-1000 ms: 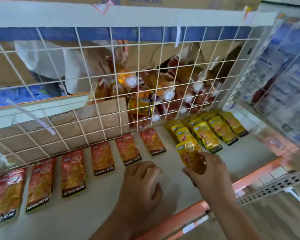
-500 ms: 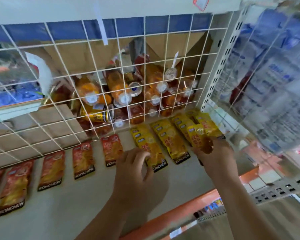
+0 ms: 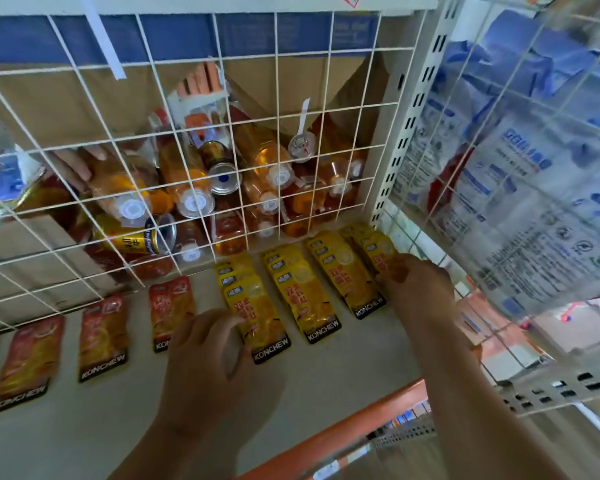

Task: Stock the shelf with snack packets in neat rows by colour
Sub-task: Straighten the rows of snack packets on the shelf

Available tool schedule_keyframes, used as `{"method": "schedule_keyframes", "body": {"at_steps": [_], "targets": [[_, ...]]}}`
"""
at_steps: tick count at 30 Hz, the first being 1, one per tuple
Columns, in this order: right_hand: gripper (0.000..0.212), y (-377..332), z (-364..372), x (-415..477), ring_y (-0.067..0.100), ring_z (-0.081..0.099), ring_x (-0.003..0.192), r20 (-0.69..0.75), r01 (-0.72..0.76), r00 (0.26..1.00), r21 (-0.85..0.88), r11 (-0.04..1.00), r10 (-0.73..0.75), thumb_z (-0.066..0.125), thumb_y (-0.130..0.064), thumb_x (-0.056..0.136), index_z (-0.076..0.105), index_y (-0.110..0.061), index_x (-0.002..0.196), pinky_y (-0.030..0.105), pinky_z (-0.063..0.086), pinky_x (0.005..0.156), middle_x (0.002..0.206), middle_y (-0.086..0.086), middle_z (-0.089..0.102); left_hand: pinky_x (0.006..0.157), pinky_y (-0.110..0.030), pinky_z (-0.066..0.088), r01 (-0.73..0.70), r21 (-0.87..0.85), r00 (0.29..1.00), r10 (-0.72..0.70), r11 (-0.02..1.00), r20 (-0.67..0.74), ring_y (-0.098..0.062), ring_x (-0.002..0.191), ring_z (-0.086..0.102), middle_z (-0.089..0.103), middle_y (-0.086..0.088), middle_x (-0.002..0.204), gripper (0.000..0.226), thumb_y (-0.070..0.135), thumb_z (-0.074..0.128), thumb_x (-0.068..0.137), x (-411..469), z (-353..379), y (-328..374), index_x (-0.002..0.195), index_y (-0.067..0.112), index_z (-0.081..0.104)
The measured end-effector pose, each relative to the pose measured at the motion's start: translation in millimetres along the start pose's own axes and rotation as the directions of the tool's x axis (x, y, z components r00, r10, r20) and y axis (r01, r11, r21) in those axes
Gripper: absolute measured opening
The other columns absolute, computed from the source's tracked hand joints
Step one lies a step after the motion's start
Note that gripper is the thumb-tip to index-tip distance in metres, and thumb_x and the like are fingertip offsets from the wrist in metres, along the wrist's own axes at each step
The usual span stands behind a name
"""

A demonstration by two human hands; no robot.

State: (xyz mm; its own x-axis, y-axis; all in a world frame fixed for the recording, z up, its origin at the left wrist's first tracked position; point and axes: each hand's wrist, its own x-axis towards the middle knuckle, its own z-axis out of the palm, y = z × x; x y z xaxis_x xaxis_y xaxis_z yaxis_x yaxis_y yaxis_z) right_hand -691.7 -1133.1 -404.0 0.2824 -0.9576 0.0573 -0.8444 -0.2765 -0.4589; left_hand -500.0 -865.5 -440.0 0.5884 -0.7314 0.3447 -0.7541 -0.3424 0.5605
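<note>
**Stocking by colour**

The right hand (image 3: 417, 289) pinches a yellow Konchew packet (image 3: 381, 259) atop the rightmost stack, close to the perforated side upright (image 3: 404, 140). The left hand (image 3: 208, 362), fingers loosely curled and holding nothing, hovers at the edge of the leftmost yellow stack (image 3: 257, 311). Four yellow stacks lie side by side on the beige shelf (image 3: 84, 431), with red packets (image 3: 103, 337) in a single row to their left. Behind a white wire grid (image 3: 276, 109), bottles and cans (image 3: 194, 188) lie heaped.

You get soft, even light — hands (image 3: 219, 368) and right-edge bags (image 3: 520, 188) blur, wire grid (image 3: 278, 140) bows outward.
</note>
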Motion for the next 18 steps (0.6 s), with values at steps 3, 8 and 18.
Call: {"method": "schedule_keyframes", "body": {"at_steps": [3, 8, 18], "targets": [[0.044, 1.1, 2.0, 2.2, 0.032, 0.06, 0.103, 0.003, 0.003, 1.0, -0.002, 1.0, -0.003, 0.072, -0.048, 0.082, 0.066, -0.029, 0.121, 0.041, 0.053, 0.088, 0.106, 0.009, 0.066, 0.096, -0.056, 0.047, -0.035, 0.018, 0.999, 0.035, 0.999, -0.002, -0.022, 0.109, 0.054, 0.062, 0.005, 0.114, 0.035, 0.037, 0.058, 0.08, 1.2, 1.2, -2.5, 0.108, 0.02, 0.071], [0.045, 2.1, 6.2, 6.3, 0.031, 0.059, 0.104, 0.004, -0.014, 1.0, -0.009, 1.0, 0.014, 0.071, -0.051, 0.081, 0.063, -0.028, 0.119, 0.039, 0.052, 0.083, 0.108, 0.007, 0.064, 0.097, -0.051, 0.046, -0.041, 0.016, 0.999, 0.041, 0.999, 0.0, -0.026, 0.108, 0.056, 0.062, 0.005, 0.113, 0.036, 0.039, 0.057, 0.082, 1.9, 1.9, -4.3, 0.108, 0.019, 0.07], [0.043, -0.1, 9.2, 11.7, 0.03, 0.06, 0.098, 0.026, -0.009, 1.0, -0.048, 0.999, 0.01, 0.069, -0.049, 0.081, 0.059, -0.026, 0.116, 0.034, 0.046, 0.073, 0.1, 0.004, 0.064, 0.092, -0.05, 0.048, -0.037, 0.005, 0.999, 0.037, 0.999, 0.009, -0.023, 0.106, 0.056, 0.061, 0.007, 0.111, 0.034, 0.037, 0.056, 0.081, 2.6, -0.7, -0.5, 0.107, 0.02, 0.069]]}}
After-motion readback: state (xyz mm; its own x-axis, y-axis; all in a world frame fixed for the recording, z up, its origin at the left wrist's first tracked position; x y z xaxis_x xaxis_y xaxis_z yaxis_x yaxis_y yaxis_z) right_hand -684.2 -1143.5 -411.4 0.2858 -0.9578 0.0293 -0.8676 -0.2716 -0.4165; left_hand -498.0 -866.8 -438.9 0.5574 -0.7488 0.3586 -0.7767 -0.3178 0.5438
